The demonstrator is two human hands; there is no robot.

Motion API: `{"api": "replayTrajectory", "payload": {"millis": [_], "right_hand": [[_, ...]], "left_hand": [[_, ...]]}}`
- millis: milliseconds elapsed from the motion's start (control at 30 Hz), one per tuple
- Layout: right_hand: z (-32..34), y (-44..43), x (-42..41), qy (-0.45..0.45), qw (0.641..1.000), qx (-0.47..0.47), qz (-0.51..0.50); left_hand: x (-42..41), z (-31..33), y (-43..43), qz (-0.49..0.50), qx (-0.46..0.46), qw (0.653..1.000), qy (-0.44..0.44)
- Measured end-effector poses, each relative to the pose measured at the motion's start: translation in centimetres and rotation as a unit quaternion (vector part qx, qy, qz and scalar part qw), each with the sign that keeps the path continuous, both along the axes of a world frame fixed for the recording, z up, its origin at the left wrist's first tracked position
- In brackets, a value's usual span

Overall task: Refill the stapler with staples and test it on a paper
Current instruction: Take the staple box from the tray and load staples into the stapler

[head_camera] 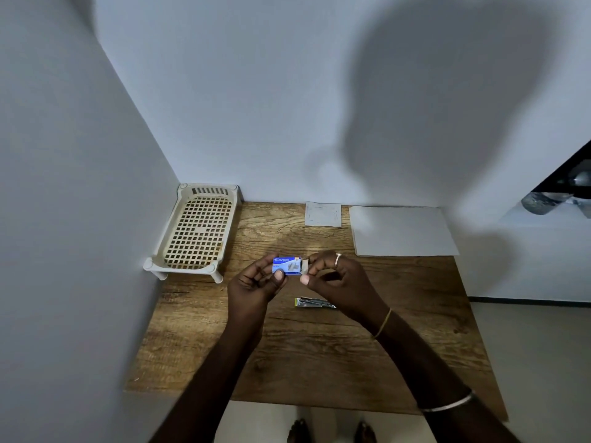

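Item 1: cream plastic basket, lattice floor, short legs, at 10 o'clock on wooden counter, tucked into wall corner.

Item 2: left hand, raised over counter ctr, grip clamped on blue staple box w/ thumb on its near edge, fingers behind.

Item 3: staple box, small, blue w/ white lettering, held level between both hands above counter.

Item 4: right hand, ring on one finger, thumb and forefinger pinched on box's grey end flap at its 3 o'clock end; thin band at wrist, bangle further up forearm.

Item 5: stapler, metal, lying flat on counter at 6 o'clock of box, partly hidden under right hand.

Item 6: small white paper square at 12 o'clock, against wall.

Item 7: large white paper sheet at 1 o'clock, flat on counter.
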State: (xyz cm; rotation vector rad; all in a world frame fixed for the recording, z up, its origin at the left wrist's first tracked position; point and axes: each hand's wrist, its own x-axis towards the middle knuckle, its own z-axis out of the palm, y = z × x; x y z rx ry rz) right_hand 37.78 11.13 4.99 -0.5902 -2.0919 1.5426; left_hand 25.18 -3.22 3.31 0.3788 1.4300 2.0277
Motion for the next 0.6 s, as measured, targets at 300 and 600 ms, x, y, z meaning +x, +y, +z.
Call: {"api": "replayTrajectory", "payload": {"millis": [300, 600], "right_hand": [[0.90, -0.05, -0.61, 0.009, 0.993, 0.112, -0.031], [0.19, -0.59, -0.75, 0.022, 0.992, 0.108, -0.053]], "left_hand": [[-0.03, -0.01, 0.22, 0.010, -0.005, 1.000, 0.009], [-0.05, -0.28, 0.08, 0.013, -0.003, 1.000, 0.009]]}}
